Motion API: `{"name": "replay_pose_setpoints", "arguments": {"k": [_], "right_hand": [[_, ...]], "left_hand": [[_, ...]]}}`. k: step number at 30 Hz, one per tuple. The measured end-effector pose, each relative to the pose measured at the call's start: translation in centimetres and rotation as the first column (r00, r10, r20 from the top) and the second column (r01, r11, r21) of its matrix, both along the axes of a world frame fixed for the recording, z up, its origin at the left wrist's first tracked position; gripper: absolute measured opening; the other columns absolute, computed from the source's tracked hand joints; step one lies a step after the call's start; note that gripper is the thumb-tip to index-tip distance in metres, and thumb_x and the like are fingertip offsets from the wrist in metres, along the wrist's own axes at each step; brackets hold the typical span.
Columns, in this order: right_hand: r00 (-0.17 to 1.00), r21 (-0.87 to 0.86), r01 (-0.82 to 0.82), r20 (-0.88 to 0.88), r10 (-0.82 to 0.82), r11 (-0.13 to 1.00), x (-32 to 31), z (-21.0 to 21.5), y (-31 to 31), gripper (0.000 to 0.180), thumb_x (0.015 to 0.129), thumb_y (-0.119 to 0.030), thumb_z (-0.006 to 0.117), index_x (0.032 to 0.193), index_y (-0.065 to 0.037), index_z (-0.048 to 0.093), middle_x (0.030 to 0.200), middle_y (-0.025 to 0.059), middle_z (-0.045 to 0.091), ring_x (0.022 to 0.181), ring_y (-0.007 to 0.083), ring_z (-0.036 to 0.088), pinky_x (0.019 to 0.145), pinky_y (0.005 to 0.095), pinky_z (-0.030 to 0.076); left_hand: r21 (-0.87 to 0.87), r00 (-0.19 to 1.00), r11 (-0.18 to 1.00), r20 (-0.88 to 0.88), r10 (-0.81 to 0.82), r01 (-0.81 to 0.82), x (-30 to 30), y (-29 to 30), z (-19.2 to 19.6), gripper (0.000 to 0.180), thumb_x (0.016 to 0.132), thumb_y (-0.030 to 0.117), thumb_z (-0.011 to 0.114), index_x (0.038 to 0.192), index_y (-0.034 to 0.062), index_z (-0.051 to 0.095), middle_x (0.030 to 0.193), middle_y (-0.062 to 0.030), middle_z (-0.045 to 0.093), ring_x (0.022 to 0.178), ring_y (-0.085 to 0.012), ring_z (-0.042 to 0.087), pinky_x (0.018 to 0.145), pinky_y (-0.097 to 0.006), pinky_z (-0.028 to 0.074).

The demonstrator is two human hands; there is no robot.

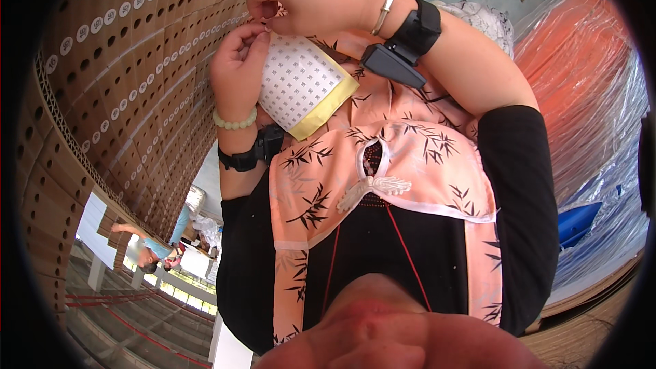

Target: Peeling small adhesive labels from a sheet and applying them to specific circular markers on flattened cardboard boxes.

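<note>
White-and-yellow packet (297,82) at both hands (239,61), tiny marks possibly lettering

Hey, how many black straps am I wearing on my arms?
2: one black strap on your left forearm, beside the pale-green bead bracelet, and a second black strap on your right forearm, beside the silver metal bangle. Your black sleeves may hide more.

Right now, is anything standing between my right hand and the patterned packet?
Nothing visible does. Your right hand is at the upper-left corner of the patterned packet, its fingertips close beside those of your left hand; exact contact is hard to tell.
</note>
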State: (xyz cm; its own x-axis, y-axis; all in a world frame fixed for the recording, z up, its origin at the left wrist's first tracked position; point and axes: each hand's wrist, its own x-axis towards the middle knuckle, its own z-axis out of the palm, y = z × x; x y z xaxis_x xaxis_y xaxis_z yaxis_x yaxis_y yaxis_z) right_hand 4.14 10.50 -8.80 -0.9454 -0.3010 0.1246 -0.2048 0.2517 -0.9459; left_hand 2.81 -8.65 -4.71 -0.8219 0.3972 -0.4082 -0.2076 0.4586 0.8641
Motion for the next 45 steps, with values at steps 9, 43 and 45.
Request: {"name": "replay_pose_setpoints", "arguments": {"k": [9,43,45], "right_hand": [[0.968,-0.216,0.026,0.250,0.030,0.976,-0.3,-0.5,0.2,0.012,0.076,-0.011,0.063,0.085,-0.003,0.060,0.076,0.0050,0.060,0.072,0.0143,0.056,0.067,0.0291,0.047],[0.493,-0.248,0.825,0.756,-0.431,0.507,-5.7,-10.5,3.2,0.007,0.086,-0.007,0.059,0.081,-0.003,0.058,0.075,0.0064,0.060,0.068,0.0172,0.058,0.061,0.0288,0.050],[0.704,-0.543,0.695,0.647,-0.294,0.470,-5.6,-12.1,3.6,0.010,0.087,-0.007,0.059,0.078,-0.004,0.057,0.072,0.0048,0.058,0.064,0.0159,0.055,0.058,0.0285,0.049]], "left_hand": [[0.074,0.998,0.996,-0.022,0.056,-0.055,0.2,0.0,0.1,0.017,0.090,0.001,0.057,0.107,-0.0039,0.060,0.094,-0.0046,0.064,0.081,-0.0068,0.058,0.073,-0.019,0.047],[0.135,0.996,0.989,0.079,0.046,-0.057,-0.6,-2.4,-1.0,0.022,0.093,0.004,0.054,0.112,-0.0056,0.057,0.102,-0.0078,0.065,0.089,-0.0097,0.060,0.079,-0.021,0.047],[0.142,0.996,0.989,0.080,0.038,-0.049,-0.5,-2.2,-1.2,0.022,0.093,0.004,0.055,0.112,-0.0056,0.057,0.102,-0.0077,0.065,0.089,-0.0096,0.060,0.079,-0.021,0.047]]}}
